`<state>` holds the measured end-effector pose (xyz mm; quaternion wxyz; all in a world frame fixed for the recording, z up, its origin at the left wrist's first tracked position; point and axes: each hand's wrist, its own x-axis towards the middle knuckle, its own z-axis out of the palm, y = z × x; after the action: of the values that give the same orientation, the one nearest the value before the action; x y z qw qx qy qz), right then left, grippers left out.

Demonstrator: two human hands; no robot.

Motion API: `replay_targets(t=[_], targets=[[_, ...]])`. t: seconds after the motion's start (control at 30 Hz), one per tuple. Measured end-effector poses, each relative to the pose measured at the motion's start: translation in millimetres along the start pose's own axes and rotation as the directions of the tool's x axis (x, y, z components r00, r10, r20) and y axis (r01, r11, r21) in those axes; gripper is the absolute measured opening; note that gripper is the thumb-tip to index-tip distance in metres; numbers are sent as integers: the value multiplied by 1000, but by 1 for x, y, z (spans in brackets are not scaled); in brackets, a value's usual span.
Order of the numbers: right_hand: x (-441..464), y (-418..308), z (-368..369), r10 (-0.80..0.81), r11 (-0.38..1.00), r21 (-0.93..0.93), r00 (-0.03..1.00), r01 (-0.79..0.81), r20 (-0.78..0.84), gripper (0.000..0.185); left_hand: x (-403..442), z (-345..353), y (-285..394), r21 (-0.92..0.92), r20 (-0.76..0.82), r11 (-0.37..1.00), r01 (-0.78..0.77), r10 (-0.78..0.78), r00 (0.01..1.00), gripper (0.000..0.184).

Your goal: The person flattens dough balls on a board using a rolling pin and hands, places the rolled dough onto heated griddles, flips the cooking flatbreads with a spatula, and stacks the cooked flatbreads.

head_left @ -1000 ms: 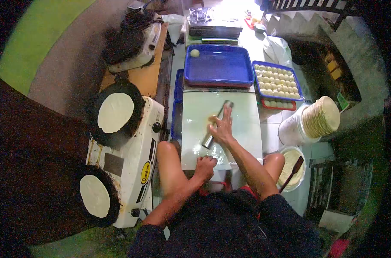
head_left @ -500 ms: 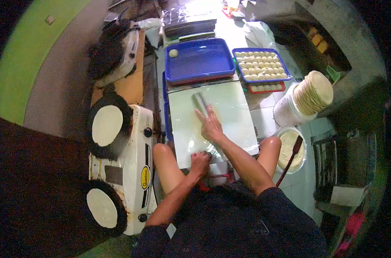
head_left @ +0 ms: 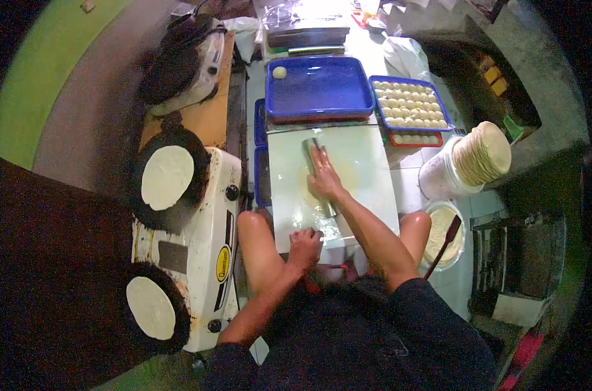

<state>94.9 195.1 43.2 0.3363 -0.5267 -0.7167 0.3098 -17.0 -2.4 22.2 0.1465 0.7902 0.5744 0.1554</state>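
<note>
My right hand (head_left: 324, 178) lies with its fingers stretched out on a metal rolling pin (head_left: 311, 147), which slants across the white board (head_left: 367, 189). Under the pin and hand is a thin, pale sheet of dough (head_left: 346, 177). At the near edge of the board my left hand (head_left: 305, 247) is closed, and anything inside its fingers is hidden. Beyond the board, one dough ball (head_left: 279, 72) sits in the far left corner of a blue tray (head_left: 322, 91).
At left, two flatbreads (head_left: 167, 177) lie on dark griddles over a white stove (head_left: 211, 215). On the right are a blue tray of dough balls (head_left: 410, 107), a stack of flatbreads (head_left: 481, 155) on a white bucket (head_left: 439, 177), and a tub (head_left: 441, 238) with a dark-handled tool (head_left: 448, 238).
The rolling pin has turned from slanting right at its far end to slanting left, with my right hand still on it. My left hand stays by the near edge. The view has shifted.
</note>
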Motion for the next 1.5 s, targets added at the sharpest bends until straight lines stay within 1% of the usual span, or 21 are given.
replay_targets(t=[0.03,0.17,0.27,0.3,0.4,0.53,0.67,0.7,0.8,0.83,0.93,1.0,1.07,1.13,1.23,1.33,1.37,1.4,1.43,1.47,1.5], targets=[[-4,-19,-10,128,976,-199,976,-92,176,83,-3,-2,-4,32,11,999,4,-5,1000,24],[-33,-20,-1,9,838,-530,968,129,251,62,-10,-4,-18,100,-14,995,-16,17,1000,24],[-52,-22,-17,-84,830,-502,944,243,318,55,-13,1,-21,62,25,998,-19,18,1000,27],[-54,-17,-20,-99,819,-509,938,266,332,39,-13,0,-20,42,44,999,-8,6,999,28],[-63,-12,-28,-113,825,-501,944,263,309,35,-8,-4,-21,20,96,1000,14,-16,995,29],[-67,-25,-53,107,865,-495,932,84,346,36,-5,-10,-22,-20,128,1000,17,-14,992,25],[-63,5,-31,74,938,-345,983,-12,166,54,1,-19,-16,-69,198,996,51,-37,980,18],[-62,0,-33,46,912,-410,990,12,132,68,0,-17,-15,-131,94,991,15,-3,996,14],[-53,1,-39,19,938,-346,990,32,143,75,0,-23,-9,-77,12,995,-65,66,998,12],[-53,3,-32,-31,878,-474,997,62,74,73,1,-23,-11,-117,40,992,-52,56,998,13],[-37,24,-25,-262,792,-580,964,192,-39,67,8,-22,-19,-97,269,991,88,-59,961,15],[-19,33,-19,-326,796,-571,937,201,-123,59,3,-20,-19,-214,236,965,152,-100,967,17],[6,39,-16,-365,786,-578,920,221,-145,57,14,-21,-20,-223,124,972,78,-52,991,20],[37,45,-12,-353,799,-573,914,183,-202,58,29,-39,-2,-99,-43,989,-106,102,994,25],[68,32,-48,-376,846,-504,863,173,-336,56,83,-28,-15,72,1,986,-153,153,988,43],[23,27,-140,-287,921,-373,844,113,-453,57,154,5,-25,209,-11,976,-57,60,998,63],[-6,47,-165,-268,886,-464,817,-1,-511,56,172,12,-22,207,-13,978,-12,16,1000,69],[-38,63,-197,-177,973,-227,783,47,-597,52,184,18,-15,211,-32,977,22,-16,999,71],[-80,75,-226,-123,926,-358,801,-120,-586,53,192,26,-5,215,-49,975,59,-49,998,73],[-128,134,-239,-60,944,-275,728,-180,-682,60,198,31,6,220,-68,970,99,-87,994,74],[-178,168,-255,20,841,-375,714,-391,-700,69,201,20,27,144,53,979,141,-150,987,75]])
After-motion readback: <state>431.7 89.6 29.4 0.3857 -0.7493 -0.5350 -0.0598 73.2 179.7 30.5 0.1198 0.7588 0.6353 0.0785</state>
